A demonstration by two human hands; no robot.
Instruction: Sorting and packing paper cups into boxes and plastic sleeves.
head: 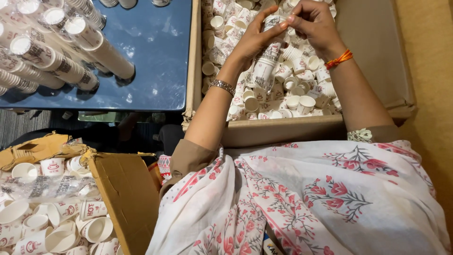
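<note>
Head view, looking down: both hands meet at about 12 o'clock over an open cardboard box full of loose small paper cups. The left hand and right hand are both closed around a tall nested cup stack in a clear plastic sleeve, left fingers along its side, right fingers pinching its top. The stack hangs upright above the loose cups. It looks light, crushable and a little slippery in its wrap, so it is likely best held around the middle with gentle pressure. At 10 o'clock, more sleeved stacks lie on a blue table. At 7 o'clock, a second box holds more cups. A floral cloth covers the lap at 5 o'clock.
</note>
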